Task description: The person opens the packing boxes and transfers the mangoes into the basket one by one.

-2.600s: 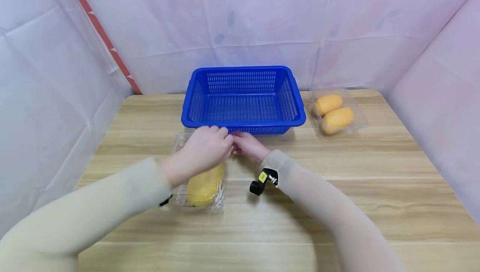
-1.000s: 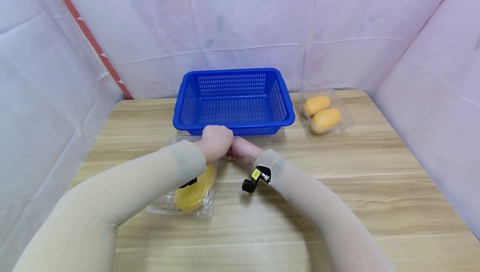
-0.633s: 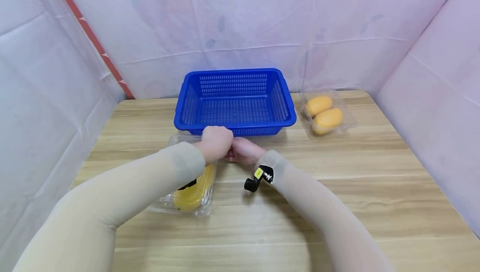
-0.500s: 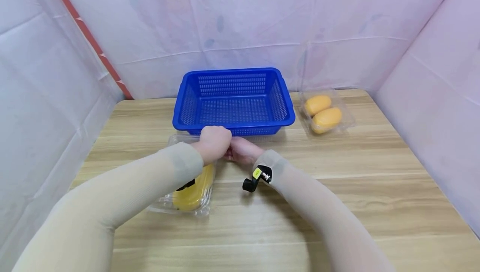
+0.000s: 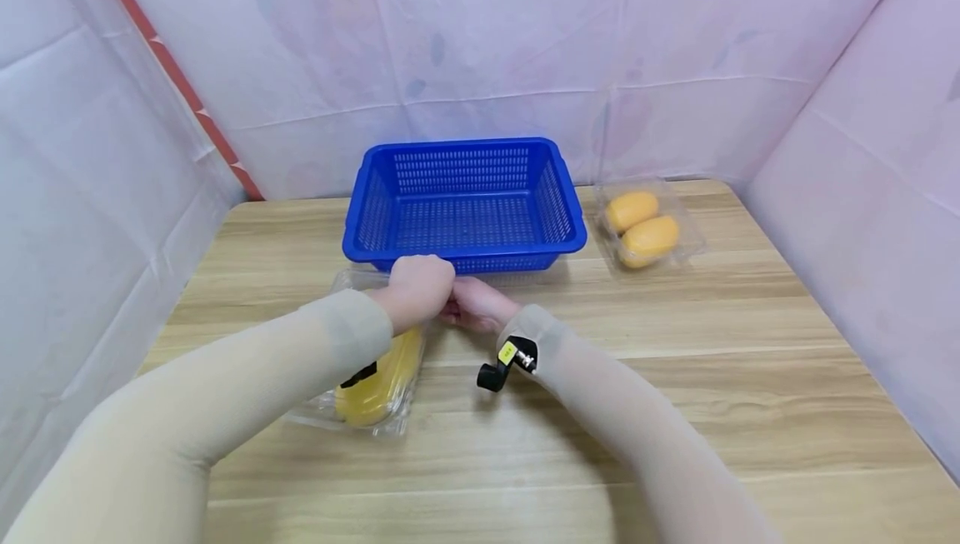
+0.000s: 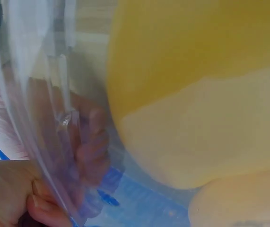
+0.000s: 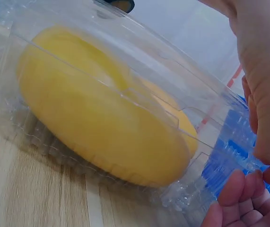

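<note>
Left of centre in the head view, a clear plastic clamshell box (image 5: 395,422) lies on the table, in front of a blue basket (image 5: 465,256). Yellow mangoes (image 7: 101,123) show through its wall in the right wrist view. My left hand (image 5: 422,284) reaches over the box, fingers curled, and pinches its rim near the far right corner. Beside it, my right hand (image 5: 482,304) holds the same rim from the right, its curled fingers (image 7: 231,189) under the edge. Seen through the plastic in the left wrist view, the right hand's fingers (image 6: 94,146) sit close to the left thumb.
A second clear box (image 5: 690,237) with two orange-yellow mangoes (image 5: 649,240) stands at the back right, its lid raised. The blue basket is at the table's back, against a pale cloth wall (image 5: 480,36). Bare wood table (image 5: 675,336) extends to the right.
Since the earliest frame, my left forearm has swung inward over the box and the left fingers have curled tighter. Both hands stay at the rim, lately shifting slightly left and nearer.
</note>
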`<control>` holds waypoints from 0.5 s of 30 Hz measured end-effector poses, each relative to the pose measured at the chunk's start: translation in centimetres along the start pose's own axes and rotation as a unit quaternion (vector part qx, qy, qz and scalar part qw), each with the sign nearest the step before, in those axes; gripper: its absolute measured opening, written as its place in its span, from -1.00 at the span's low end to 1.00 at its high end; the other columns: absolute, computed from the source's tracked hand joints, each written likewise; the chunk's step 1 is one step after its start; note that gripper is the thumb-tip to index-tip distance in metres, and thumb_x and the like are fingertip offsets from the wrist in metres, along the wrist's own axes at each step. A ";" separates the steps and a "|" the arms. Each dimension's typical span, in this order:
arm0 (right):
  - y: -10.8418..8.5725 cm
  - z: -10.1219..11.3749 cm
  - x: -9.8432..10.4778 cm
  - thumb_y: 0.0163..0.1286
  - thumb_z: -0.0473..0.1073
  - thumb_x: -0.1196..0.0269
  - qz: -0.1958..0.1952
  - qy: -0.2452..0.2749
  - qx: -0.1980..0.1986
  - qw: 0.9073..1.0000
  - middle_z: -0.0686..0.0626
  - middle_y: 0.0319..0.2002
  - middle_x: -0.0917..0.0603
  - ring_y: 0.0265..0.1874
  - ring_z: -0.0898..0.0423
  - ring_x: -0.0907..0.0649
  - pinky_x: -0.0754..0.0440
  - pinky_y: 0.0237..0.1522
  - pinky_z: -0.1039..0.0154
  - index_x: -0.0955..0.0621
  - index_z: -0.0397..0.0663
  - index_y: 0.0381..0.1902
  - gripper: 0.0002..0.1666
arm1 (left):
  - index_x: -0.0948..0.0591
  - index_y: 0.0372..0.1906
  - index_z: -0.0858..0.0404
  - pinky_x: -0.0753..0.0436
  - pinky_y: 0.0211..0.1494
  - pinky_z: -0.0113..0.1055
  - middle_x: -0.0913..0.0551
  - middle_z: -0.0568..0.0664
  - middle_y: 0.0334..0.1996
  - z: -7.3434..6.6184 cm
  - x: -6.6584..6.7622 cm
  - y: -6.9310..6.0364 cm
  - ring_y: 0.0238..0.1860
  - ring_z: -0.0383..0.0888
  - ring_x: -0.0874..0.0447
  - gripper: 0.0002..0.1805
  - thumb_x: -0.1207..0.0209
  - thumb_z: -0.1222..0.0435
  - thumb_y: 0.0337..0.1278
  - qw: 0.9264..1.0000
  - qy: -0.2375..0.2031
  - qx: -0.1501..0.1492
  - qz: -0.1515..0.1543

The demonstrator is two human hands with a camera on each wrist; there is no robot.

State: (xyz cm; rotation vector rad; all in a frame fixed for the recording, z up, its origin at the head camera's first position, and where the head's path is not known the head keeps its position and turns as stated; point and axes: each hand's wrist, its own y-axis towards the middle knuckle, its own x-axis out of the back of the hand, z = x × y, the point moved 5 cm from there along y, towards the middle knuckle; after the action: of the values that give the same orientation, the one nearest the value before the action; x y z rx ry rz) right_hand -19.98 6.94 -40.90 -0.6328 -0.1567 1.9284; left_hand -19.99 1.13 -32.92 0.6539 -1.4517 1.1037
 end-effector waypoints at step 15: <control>0.6 -0.4 0.2 0.38 -0.37 0.10 0.024 -0.004 -0.005 1.000 0.10 -0.64 -0.54 -0.59 0.27 -0.51 -0.44 -0.42 0.41 -0.48 0.02 -0.62 -0.60 | -0.68 -0.32 0.17 -0.64 -0.27 -0.16 -0.66 -0.04 -0.38 -0.6 -0.3 -0.4 -0.34 -0.13 -0.59 -0.80 -0.03 0.31 0.26 0.995 0.097 0.007 0.011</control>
State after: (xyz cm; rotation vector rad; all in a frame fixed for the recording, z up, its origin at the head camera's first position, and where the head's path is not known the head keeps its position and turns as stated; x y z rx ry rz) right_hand -20.32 6.76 -41.58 -0.6402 -0.1576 1.9773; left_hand -19.27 1.46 -33.13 0.5256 -1.2873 1.1639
